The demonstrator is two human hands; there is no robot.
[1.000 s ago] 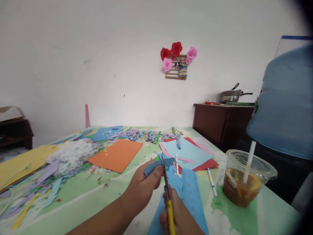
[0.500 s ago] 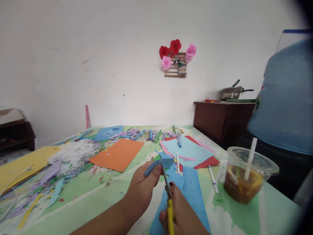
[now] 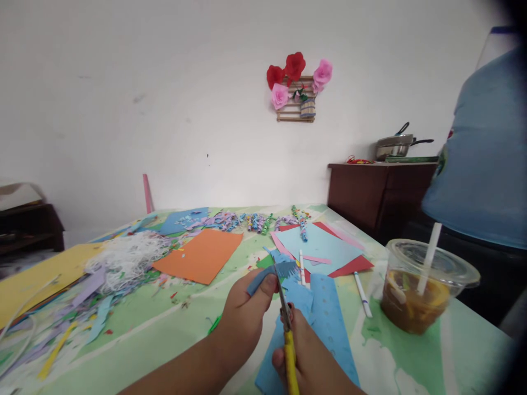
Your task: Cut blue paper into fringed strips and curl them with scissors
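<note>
"Scissors (image 3: 290, 356), yellow-handled: where are they?"

"At the bottom of the frame, right of centre, with the blades pointing up. The right hand (image 3: 310, 351) is wrapped round the handles."

"And the left hand (image 3: 245, 310)?"

"Near the middle of the lower half, pinching a blue paper strip (image 3: 258, 281) with the thumb on top. The strip's right end is fringed, and the blades lie across it just beside the thumb."

"Are the blades parted?"

"I can't tell; they're too thin from this angle."

"What's beneath the right hand?"

"Bright blue paper (image 3: 333, 315), lower centre-right. A white marker (image 3: 363, 296) lies to its right, then a clear cup (image 3: 415, 304) of brown drink with a straw (image 3: 430, 258), lower right."

"Farther back?"

"An orange sheet (image 3: 201, 256) sits left of centre, and a pale blue sheet (image 3: 323, 247) overlaps a red sheet (image 3: 354, 266) right of centre."

"The left side?"

"A heap of white shreds (image 3: 127, 258) beside a yellow sheet (image 3: 41, 277), with coloured scraps around them."
</note>
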